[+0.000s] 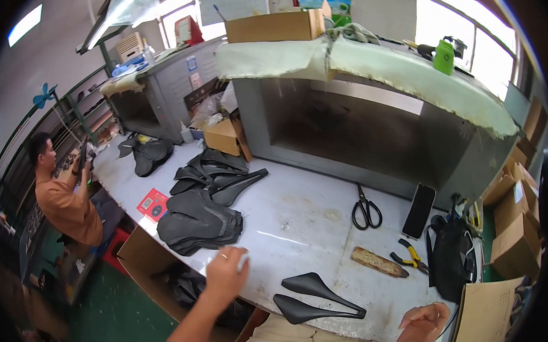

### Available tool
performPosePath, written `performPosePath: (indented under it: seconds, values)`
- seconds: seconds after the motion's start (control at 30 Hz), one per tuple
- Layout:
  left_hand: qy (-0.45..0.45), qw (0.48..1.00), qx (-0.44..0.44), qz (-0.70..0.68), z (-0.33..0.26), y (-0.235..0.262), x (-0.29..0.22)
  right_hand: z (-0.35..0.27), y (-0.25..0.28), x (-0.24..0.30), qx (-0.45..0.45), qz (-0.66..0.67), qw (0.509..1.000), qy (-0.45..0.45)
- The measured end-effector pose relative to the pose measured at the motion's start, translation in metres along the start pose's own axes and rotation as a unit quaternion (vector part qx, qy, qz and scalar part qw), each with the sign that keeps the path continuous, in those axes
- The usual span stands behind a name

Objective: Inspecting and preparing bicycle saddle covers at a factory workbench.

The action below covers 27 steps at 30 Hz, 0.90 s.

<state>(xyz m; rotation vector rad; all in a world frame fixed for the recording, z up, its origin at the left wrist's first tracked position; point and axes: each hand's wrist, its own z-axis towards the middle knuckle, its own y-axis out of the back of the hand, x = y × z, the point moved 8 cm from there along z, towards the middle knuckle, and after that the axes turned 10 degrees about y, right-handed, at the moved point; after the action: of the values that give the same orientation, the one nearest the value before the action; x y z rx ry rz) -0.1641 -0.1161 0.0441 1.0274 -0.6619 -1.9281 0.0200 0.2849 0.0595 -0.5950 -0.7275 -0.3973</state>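
A black split bicycle saddle piece [307, 309], with two long lobes joined at a narrow nose, lies on the white table in front of me. My left hand [226, 272] hovers left of it, near a stack of dark saddle covers [198, 221]. Its fingers are bent, with a gap between thumb and fingers and nothing seen in them. At the table's front right, my right hand [424, 324] is loosely cupped, palm turned inward, with no object visible in it. More black saddle pieces [215, 171] are heaped behind the stack.
Scissors [366, 210], a phone [419, 211], yellow-handled pliers [412, 257], a worn wooden strip [379, 262] and a black pouch [452, 254] lie on the right. A grey open-fronted box [275, 149] stands behind. Cardboard boxes [139, 257] flank the table. A person [68, 203] works far left.
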Motion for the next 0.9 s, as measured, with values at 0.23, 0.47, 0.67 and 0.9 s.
performPosePath:
  seconds: [0.23, 0.47, 0.67, 0.9]
  values:
    - [-0.119, 0.974, 0.041, 0.187, 0.052, 0.019, 0.087, 0.0, -0.014, -0.003, 0.039, 0.072, 0.997, -0.01]
    - [-0.276, 0.938, 0.067, 0.197, 0.057, 0.011, 0.087, 0.006, -0.024, -0.02, 0.086, 0.071, 0.992, -0.063]
    - [-0.359, 0.907, 0.026, 0.218, 0.059, 0.0, 0.087, 0.019, -0.047, -0.035, 0.122, 0.087, 0.987, -0.057]
    - [-0.059, 0.992, -0.108, 0.013, 0.108, 0.067, 0.133, 0.026, -0.067, -0.047, 0.137, 0.082, 0.984, -0.073]
